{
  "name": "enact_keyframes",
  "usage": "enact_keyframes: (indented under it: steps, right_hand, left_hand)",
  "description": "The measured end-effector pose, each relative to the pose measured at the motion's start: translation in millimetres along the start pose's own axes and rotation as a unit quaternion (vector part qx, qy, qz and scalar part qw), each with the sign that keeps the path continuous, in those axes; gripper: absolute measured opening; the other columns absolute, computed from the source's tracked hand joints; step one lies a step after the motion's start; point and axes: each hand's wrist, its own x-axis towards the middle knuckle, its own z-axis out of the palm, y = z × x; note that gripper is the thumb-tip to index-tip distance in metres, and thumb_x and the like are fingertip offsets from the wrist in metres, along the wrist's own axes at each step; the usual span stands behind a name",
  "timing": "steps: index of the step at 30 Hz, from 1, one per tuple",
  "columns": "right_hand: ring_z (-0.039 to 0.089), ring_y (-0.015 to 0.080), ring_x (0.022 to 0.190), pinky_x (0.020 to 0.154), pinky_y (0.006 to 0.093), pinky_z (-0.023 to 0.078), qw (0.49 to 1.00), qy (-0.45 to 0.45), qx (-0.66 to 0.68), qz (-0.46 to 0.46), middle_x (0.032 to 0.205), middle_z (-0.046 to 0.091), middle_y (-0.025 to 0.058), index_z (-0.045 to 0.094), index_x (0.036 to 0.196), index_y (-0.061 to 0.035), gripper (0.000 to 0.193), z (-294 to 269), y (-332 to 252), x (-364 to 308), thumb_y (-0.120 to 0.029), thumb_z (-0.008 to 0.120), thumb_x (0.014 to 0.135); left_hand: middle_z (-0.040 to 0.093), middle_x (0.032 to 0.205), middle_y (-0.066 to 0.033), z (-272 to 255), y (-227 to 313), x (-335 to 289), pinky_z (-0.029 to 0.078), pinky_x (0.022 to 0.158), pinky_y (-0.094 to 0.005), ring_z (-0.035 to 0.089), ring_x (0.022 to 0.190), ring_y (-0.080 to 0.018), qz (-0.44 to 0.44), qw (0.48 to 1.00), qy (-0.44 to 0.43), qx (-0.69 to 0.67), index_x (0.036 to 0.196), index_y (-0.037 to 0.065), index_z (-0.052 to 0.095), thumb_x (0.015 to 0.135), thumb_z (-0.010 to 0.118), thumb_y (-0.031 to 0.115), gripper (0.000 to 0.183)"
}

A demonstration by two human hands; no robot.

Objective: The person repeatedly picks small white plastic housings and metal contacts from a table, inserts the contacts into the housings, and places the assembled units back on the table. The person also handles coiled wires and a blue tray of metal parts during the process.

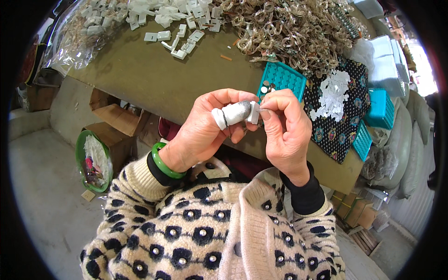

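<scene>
My left hand [198, 130] is closed on a small white plastic piece [253, 113], held just above the table's near edge. Its thumb wears a white wrap [229, 115], greyed at the tip and tied with a dark band. Close against the piece, my right hand [288, 133] pinches a thin, wire-like strand [262, 110] between thumb and forefinger; fingers hide most of it. Just beyond the right fingers lies a teal tray [287, 79] with round pockets. Some small white and dark discs [266, 87] rest at its left side.
White plastic parts [179, 42] and a large heap of clear coiled wires [289, 32] cover the table's far side. White flat pieces [332, 95] lie on a patterned black cloth [333, 140]. More teal trays [381, 108] stand at right. A green basket [80, 161] sits low at left.
</scene>
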Motion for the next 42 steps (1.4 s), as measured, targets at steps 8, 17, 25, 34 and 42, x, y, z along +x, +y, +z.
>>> enact_keyframes:
  steps: [8,17,25,34,42]
  right_hand:
    - [0.058,0.0279,0.075,0.064,0.035,0.049,0.997,-0.032,-0.014,-0.069,0.087,0.058,0.0132,0.055,0.092,0.0003,0.014,-1,-1,8,0.008,0.062,0.082]
    - [0.061,0.027,0.068,0.064,0.0324,0.049,0.989,-0.132,-0.068,-0.028,0.079,0.061,0.0116,0.059,0.084,0.0,0.006,-10,-9,59,-0.001,0.064,0.087]
    - [0.062,0.0281,0.058,0.051,0.0378,0.049,0.868,0.038,-0.484,-0.101,0.075,0.062,0.0092,0.058,0.082,-0.0049,0.019,30,47,113,-0.018,0.071,0.086]
    - [0.057,0.0085,0.057,0.051,0.0236,0.045,0.958,0.032,0.23,0.169,0.067,0.062,0.0002,0.063,0.08,-0.0034,0.017,-13,23,119,-0.014,0.07,0.091]
    - [0.07,0.0244,0.076,0.066,0.0343,0.056,0.887,0.024,0.383,0.255,0.094,0.069,0.0178,0.059,0.096,0.0027,0.009,-6,12,96,0.005,0.055,0.088]
  left_hand:
    - [0.069,0.093,-0.0059,-2,6,-3,0.045,0.049,-0.0199,0.063,0.07,-0.01,0.022,0.999,0.022,0.038,0.103,0.004,0.067,0.089,0.073,0.018,0.021]
    - [0.067,0.098,-0.0109,-12,19,-6,0.046,0.048,-0.0211,0.07,0.088,-0.0215,0.01,0.999,-0.03,-0.006,0.116,0.004,0.059,0.096,0.061,0.013,0.022]
    - [0.065,0.096,-0.01,-24,26,-4,0.06,0.065,-0.032,0.069,0.085,-0.023,-0.029,0.997,0.005,-0.076,0.108,0.003,0.062,0.093,0.067,0.016,0.02]
    - [0.066,0.097,-0.0105,-23,28,-1,0.061,0.065,-0.034,0.069,0.085,-0.0227,0.026,0.998,0.013,-0.064,0.11,0.004,0.061,0.095,0.063,0.013,0.018]
    - [0.065,0.095,-0.01,-25,38,1,0.05,0.057,-0.025,0.063,0.077,-0.015,0.028,0.999,0.025,-0.027,0.109,0.004,0.063,0.094,0.063,0.014,0.018]
